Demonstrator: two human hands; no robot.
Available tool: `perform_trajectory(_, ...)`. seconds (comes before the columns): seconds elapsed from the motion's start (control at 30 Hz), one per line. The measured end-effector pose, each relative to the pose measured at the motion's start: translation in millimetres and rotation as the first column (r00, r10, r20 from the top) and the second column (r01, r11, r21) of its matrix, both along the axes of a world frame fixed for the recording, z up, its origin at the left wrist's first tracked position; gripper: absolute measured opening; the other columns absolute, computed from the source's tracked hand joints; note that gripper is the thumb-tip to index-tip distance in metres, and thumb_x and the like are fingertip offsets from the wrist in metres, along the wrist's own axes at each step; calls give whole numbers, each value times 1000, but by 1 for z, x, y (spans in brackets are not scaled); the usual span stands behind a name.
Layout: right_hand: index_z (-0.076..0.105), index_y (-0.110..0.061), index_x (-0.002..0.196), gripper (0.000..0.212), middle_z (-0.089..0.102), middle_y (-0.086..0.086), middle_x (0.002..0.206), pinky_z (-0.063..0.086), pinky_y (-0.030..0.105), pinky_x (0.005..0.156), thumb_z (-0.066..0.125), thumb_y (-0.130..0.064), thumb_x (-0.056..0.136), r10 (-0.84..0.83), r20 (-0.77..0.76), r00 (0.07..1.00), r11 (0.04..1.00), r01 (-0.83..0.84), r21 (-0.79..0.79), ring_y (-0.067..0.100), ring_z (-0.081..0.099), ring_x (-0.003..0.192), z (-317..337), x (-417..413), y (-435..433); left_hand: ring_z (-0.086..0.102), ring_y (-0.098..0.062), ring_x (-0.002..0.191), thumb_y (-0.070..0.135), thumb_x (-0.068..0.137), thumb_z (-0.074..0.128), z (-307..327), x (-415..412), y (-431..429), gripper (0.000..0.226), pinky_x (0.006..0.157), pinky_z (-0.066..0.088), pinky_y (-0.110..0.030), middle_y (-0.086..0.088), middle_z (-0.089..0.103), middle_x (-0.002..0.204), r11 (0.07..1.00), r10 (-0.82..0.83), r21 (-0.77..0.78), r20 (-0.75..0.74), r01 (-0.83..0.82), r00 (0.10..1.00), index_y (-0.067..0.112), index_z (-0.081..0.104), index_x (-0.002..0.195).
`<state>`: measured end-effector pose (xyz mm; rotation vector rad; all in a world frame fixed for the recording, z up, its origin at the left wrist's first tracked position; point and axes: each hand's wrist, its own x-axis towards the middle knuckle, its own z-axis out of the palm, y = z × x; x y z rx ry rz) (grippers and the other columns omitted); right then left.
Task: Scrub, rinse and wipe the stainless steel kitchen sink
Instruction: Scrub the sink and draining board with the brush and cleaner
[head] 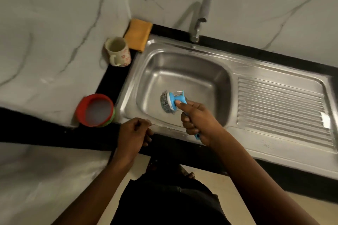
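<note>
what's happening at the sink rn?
A person is scrubbing the stainless steel sink. The right hand holds a blue-handled steel-wool scrubber in the basin. The left hand is loosely curled and empty at the front edge. A folded orange cloth lies by the tap, from which no water runs.

Dim, warm light. A bright glare patch sits on the ribbed stainless steel draining board (325, 118) at three o'clock. The upright grey metal tap (200, 18) at twelve o'clock is smeared by blur. Wide-angle distortion bends the edges.
</note>
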<state>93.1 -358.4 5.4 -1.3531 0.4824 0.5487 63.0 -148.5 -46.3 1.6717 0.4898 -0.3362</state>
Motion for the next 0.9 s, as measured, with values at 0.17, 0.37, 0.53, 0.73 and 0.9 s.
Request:
perform_trajectory(0.17,76,-31,104,26,40,1,61,23,19,43,58,-50,104,273,161,948,954,-247,-168,11,28,46,12,28,72,61,-25,58,24,104,62,-4,-18,42,28,50,47,-30,-12,71,69,971,237,-16,-73,-239,969,2,71,88)
perform_trajectory(0.37,69,-22,134,34,70,-6,91,44,18,64,51,-36,109,683,366,632,692,-402,-599,2,62,74,4,56,150,63,-24,57,41,106,57,-12,-24,84,40,55,49,-33,-17,72,76,890,444,-54,-119,-452,888,5,72,97)
perform_trajectory(0.53,66,-16,133,34,72,6,114,58,38,87,55,-31,105,857,299,420,475,-417,-775,19,67,96,-24,73,193,64,-21,58,38,101,63,-13,-12,104,33,55,49,-33,-12,74,74,857,507,-27,-137,-515,851,8,73,94)
perform_trajectory(0.73,65,-19,135,35,70,3,118,57,32,86,56,-34,105,922,128,366,275,-383,-882,17,65,98,-38,92,215,62,-19,57,19,99,59,-15,-2,112,21,51,44,-30,-8,72,68,853,515,-8,-156,-522,843,6,72,90)
perform_trajectory(0.9,64,-17,135,36,70,1,115,57,33,90,55,-38,106,949,124,289,241,-417,-876,17,66,100,-38,90,226,63,-17,58,22,98,63,-17,1,115,20,52,45,-29,-10,76,74,854,509,-24,-173,-520,844,8,73,88)
